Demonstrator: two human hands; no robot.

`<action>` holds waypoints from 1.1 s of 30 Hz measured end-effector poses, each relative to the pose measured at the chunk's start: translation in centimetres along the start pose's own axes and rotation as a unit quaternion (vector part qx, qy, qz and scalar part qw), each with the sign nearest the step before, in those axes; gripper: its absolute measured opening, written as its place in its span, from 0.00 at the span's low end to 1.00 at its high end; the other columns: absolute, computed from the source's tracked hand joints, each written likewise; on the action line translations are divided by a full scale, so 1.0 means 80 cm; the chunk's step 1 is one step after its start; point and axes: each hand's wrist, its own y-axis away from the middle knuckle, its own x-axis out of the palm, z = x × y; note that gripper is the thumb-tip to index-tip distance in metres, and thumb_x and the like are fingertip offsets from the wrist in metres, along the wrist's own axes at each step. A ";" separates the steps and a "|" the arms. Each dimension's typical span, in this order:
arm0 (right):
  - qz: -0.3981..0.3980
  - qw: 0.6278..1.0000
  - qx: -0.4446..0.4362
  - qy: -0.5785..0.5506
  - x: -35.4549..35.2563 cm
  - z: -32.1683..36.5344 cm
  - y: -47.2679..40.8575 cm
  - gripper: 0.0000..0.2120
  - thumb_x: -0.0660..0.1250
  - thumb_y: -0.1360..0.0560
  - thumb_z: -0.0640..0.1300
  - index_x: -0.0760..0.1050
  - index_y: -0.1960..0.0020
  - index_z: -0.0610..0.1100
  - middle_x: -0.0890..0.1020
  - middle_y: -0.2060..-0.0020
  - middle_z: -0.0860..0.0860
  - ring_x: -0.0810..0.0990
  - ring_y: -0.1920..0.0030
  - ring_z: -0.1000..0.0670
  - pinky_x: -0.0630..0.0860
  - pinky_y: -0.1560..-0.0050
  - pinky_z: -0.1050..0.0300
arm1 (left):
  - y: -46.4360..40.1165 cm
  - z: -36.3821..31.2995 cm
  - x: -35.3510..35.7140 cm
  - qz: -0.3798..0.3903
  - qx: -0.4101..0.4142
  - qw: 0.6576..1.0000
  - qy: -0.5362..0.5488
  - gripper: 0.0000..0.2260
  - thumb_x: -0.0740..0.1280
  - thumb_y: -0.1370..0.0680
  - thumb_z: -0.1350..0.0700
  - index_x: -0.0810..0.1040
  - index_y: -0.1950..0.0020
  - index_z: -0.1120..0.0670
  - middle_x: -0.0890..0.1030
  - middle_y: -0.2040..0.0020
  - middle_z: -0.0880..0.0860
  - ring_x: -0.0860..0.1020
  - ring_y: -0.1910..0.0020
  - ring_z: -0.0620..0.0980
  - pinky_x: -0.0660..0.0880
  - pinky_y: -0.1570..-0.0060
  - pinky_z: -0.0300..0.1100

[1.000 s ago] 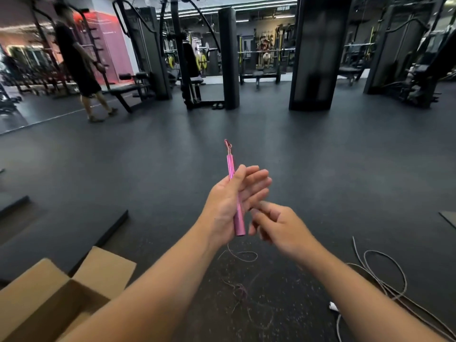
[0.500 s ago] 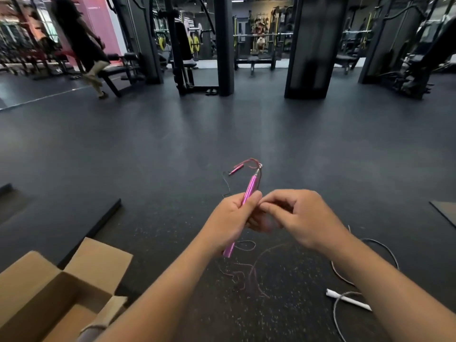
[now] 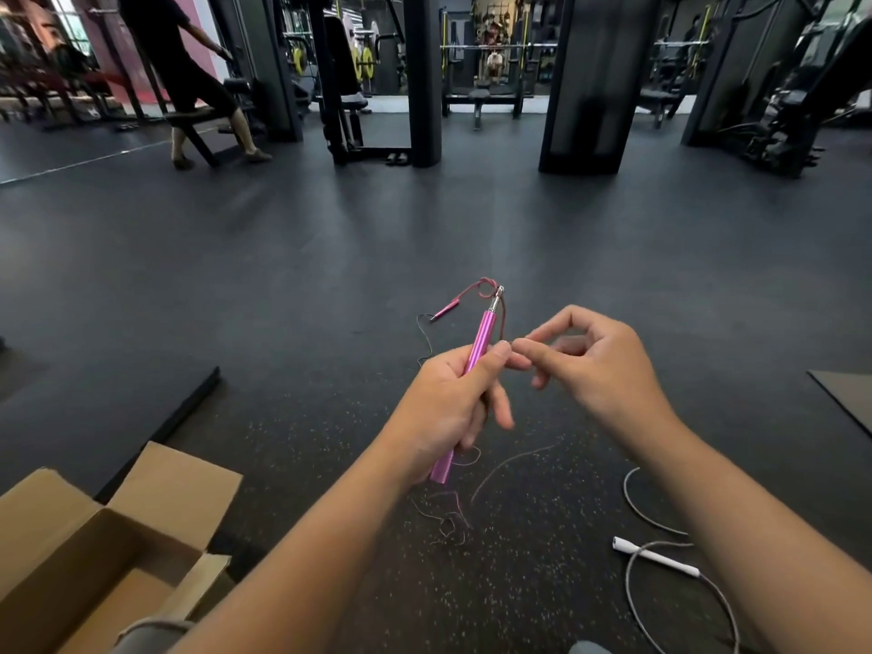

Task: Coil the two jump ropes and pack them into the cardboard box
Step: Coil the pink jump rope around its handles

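Dark speckled rubber flooring [image 3: 330,276] is stretching toward black pillars [image 3: 590,87], weight machines [image 3: 339,77] and a bench [image 3: 486,94]; light is reflecting off it.

The cardboard box [image 3: 94,564] sits open on the floor [image 3: 330,276] at the near left. The white-handled jump rope [image 3: 656,557] lies on the floor at the near right. Between them, raised above the floor, the left hand [image 3: 448,408] holds one jump-rope handle [image 3: 479,346]; the right hand [image 3: 599,365] is just beside it. The second handle [image 3: 446,310] lies beyond, farther back.

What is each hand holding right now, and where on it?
Left hand grips the pink handle around its lower half. Right hand seems to pinch the thin cord near it.
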 end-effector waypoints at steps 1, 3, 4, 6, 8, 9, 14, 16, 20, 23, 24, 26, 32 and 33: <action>-0.004 1.000 0.000 -0.005 0.001 0.000 0.000 0.09 0.78 0.28 0.43 0.81 0.57 0.40 0.84 0.71 0.43 0.75 0.74 0.54 0.71 0.70 0.65 | 0.000 0.001 0.000 -0.001 -0.008 1.000 0.002 0.16 0.60 0.15 0.48 0.83 0.45 0.55 0.80 0.72 0.52 0.66 0.82 0.45 0.64 0.79 0.36; 0.008 1.000 -0.002 -0.008 0.002 -0.002 -0.004 0.05 0.76 0.26 0.41 0.81 0.56 0.40 0.85 0.68 0.44 0.81 0.69 0.54 0.76 0.61 0.62 | 0.000 0.004 -0.001 0.000 -0.025 0.999 0.028 0.15 0.61 0.15 0.50 0.83 0.47 0.57 0.79 0.72 0.52 0.69 0.81 0.46 0.66 0.79 0.36; 0.020 1.000 -0.003 -0.007 0.000 -0.004 -0.007 0.02 0.74 0.24 0.39 0.82 0.54 0.40 0.86 0.67 0.46 0.83 0.65 0.54 0.77 0.57 0.61 | -0.001 0.004 -0.002 0.007 -0.034 0.998 0.057 0.14 0.61 0.15 0.52 0.83 0.47 0.59 0.82 0.70 0.53 0.74 0.79 0.46 0.71 0.77 0.36; 0.047 0.999 -0.008 -0.005 -0.003 -0.008 -0.012 0.04 0.70 0.21 0.36 0.83 0.50 0.41 0.88 0.62 0.47 0.85 0.59 0.55 0.78 0.49 0.62 | -0.002 0.005 -0.005 0.028 -0.054 0.990 0.125 0.12 0.61 0.15 0.55 0.81 0.45 0.62 0.86 0.62 0.57 0.84 0.68 0.50 0.81 0.67 0.39; 0.061 0.998 -0.008 -0.003 -0.004 -0.009 -0.014 0.05 0.69 0.21 0.36 0.82 0.48 0.44 0.88 0.61 0.48 0.84 0.60 0.52 0.77 0.52 0.62 | -0.005 0.006 -0.007 0.035 -0.061 0.985 0.160 0.12 0.61 0.15 0.57 0.80 0.42 0.62 0.87 0.56 0.60 0.87 0.60 0.53 0.84 0.60 0.41; 0.059 0.998 -0.002 -0.010 -0.004 -0.008 -0.014 0.05 0.70 0.21 0.37 0.81 0.48 0.45 0.88 0.62 0.49 0.80 0.64 0.49 0.76 0.57 0.59 | -0.005 0.004 -0.007 0.033 -0.058 0.985 0.162 0.12 0.61 0.15 0.56 0.81 0.42 0.62 0.87 0.57 0.59 0.87 0.62 0.52 0.83 0.61 0.40; -0.008 0.999 0.002 0.048 -0.010 -0.007 -0.012 0.11 0.76 0.25 0.51 0.79 0.60 0.45 0.85 0.72 0.48 0.67 0.77 0.52 0.65 0.73 0.61 | -0.010 0.002 -0.003 -0.013 -0.054 0.996 0.075 0.16 0.64 0.18 0.43 0.85 0.56 0.52 0.73 0.77 0.51 0.67 0.83 0.46 0.65 0.81 0.36; -0.031 0.998 0.010 0.047 -0.013 -0.014 -0.001 0.15 0.76 0.26 0.52 0.79 0.64 0.44 0.82 0.76 0.48 0.70 0.77 0.53 0.67 0.71 0.60 | -0.012 0.002 0.003 0.008 -0.056 0.994 0.097 0.17 0.64 0.18 0.43 0.85 0.56 0.52 0.69 0.78 0.50 0.63 0.85 0.44 0.61 0.83 0.35; 0.020 0.999 0.006 0.038 -0.016 -0.024 0.007 0.05 0.71 0.21 0.44 0.84 0.55 0.46 0.85 0.67 0.48 0.78 0.65 0.52 0.74 0.59 0.52 | -0.014 -0.009 0.017 0.024 -0.046 0.980 0.191 0.14 0.60 0.15 0.55 0.83 0.43 0.59 0.81 0.68 0.50 0.69 0.81 0.43 0.66 0.81 0.35; 0.041 0.999 0.006 0.000 -0.019 -0.019 0.000 0.08 0.69 0.20 0.38 0.85 0.45 0.44 0.88 0.55 0.46 0.82 0.57 0.52 0.77 0.53 0.58 | -0.014 -0.016 0.017 0.023 -0.049 0.951 0.306 0.13 0.56 0.15 0.62 0.81 0.41 0.62 0.86 0.57 0.56 0.85 0.61 0.49 0.82 0.62 0.40; 0.048 0.999 0.010 -0.020 -0.018 -0.017 -0.001 0.08 0.69 0.20 0.37 0.84 0.43 0.43 0.88 0.55 0.43 0.81 0.60 0.50 0.77 0.58 0.58 | -0.014 -0.016 0.017 0.025 -0.048 0.945 0.321 0.13 0.56 0.15 0.63 0.80 0.41 0.63 0.87 0.56 0.58 0.87 0.57 0.51 0.83 0.57 0.43; 0.045 0.996 0.028 -0.070 -0.010 -0.016 -0.001 0.05 0.70 0.21 0.37 0.81 0.46 0.42 0.85 0.64 0.37 0.76 0.70 0.46 0.73 0.69 0.55 | -0.010 -0.017 0.014 0.023 -0.049 0.949 0.311 0.12 0.59 0.15 0.59 0.80 0.42 0.62 0.87 0.56 0.57 0.87 0.61 0.50 0.84 0.58 0.42; 0.029 0.999 0.032 -0.014 0.009 -0.017 0.000 0.15 0.72 0.26 0.54 0.73 0.62 0.45 0.84 0.74 0.44 0.63 0.81 0.51 0.59 0.78 0.63 | -0.008 -0.020 0.005 -0.030 -0.067 0.950 0.303 0.15 0.62 0.16 0.50 0.83 0.45 0.57 0.81 0.68 0.47 0.70 0.81 0.40 0.70 0.80 0.33; 0.067 0.997 0.037 -0.009 0.014 -0.016 0.002 0.16 0.70 0.27 0.57 0.73 0.61 0.46 0.83 0.74 0.44 0.63 0.81 0.51 0.60 0.77 0.61 | -0.010 -0.021 0.005 -0.041 -0.062 0.938 0.339 0.15 0.61 0.16 0.50 0.83 0.44 0.58 0.83 0.66 0.48 0.73 0.79 0.41 0.73 0.78 0.33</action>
